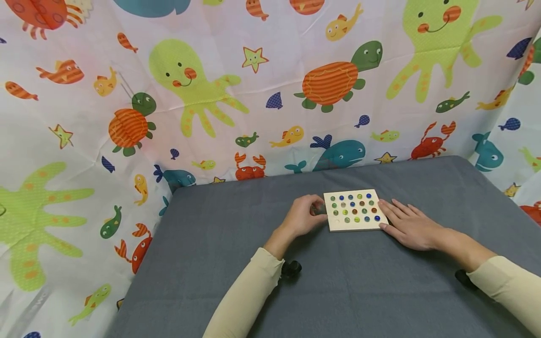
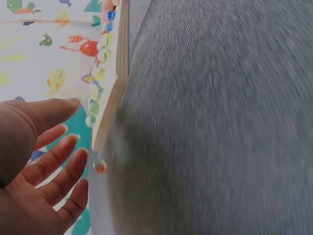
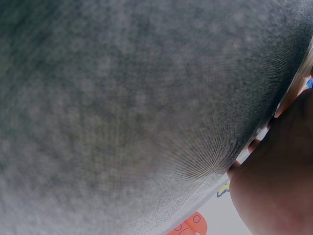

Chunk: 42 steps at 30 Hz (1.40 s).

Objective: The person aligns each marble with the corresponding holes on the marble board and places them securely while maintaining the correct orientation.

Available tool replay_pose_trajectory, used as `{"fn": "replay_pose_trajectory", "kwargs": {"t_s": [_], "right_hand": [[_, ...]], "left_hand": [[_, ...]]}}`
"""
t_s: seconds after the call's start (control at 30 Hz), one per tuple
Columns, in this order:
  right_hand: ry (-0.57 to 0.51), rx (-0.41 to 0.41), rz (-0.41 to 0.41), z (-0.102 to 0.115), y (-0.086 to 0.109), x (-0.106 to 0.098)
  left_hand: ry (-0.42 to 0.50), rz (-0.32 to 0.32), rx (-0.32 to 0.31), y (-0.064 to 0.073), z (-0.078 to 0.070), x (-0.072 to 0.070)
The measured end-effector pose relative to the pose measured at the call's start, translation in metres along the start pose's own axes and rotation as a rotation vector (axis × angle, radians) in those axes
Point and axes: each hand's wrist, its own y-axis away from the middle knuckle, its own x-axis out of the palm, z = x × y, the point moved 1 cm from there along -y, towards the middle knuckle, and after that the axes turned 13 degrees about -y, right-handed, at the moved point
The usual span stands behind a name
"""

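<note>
A pale wooden board (image 1: 352, 226) lies on the grey cloth, with rows of coloured glass marbles (image 1: 354, 211) seated in it. One bare hollow (image 1: 336, 221) shows at its near-left corner. At the board's left end is my left hand (image 1: 302, 216), thumb and fingers spread apart and loosely bent. A single marble (image 2: 100, 166) sits off the board just beyond those fingertips in the left wrist view; the hand hides it from the head view. My right hand (image 1: 407, 227) lies flat with straight fingers, its fingertips and thumb touching the board's right edge.
Grey cloth (image 1: 203, 263) covers the table. Behind and to the left hangs a white curtain (image 1: 270, 124) printed with sea animals. Black wrist devices (image 1: 290, 270) sit under both forearms, below the cream sleeves (image 1: 249, 295).
</note>
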Motion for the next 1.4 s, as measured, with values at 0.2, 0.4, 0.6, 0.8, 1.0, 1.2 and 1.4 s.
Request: {"fn": "replay_pose_trajectory", "kwargs": {"t_s": [0.2,0.4,0.6,0.8,1.0,1.2,1.4], "right_hand": [[0.009,0.006,-0.003,-0.001,0.001,0.002],[0.008,0.006,-0.008,-0.002,0.002,0.002],[0.012,0.007,-0.010,-0.002,0.003,0.002],[0.008,0.004,-0.012,-0.003,0.002,0.002],[0.002,-0.001,-0.013,-0.002,0.002,0.002],[0.002,0.001,-0.013,-0.001,0.001,0.001],[0.012,0.013,-0.011,-0.002,0.000,0.002]], "left_hand": [[0.002,-0.013,-0.028,0.006,0.014,-0.006],[-0.014,-0.011,-0.057,0.007,0.025,-0.008],[-0.010,0.006,-0.092,0.003,0.029,-0.007],[-0.017,0.017,-0.114,-0.005,0.031,-0.005],[-0.024,0.009,-0.120,-0.014,0.034,-0.001],[-0.038,0.020,-0.137,-0.022,0.034,0.002],[-0.049,0.039,-0.168,-0.026,0.030,0.001]]}}
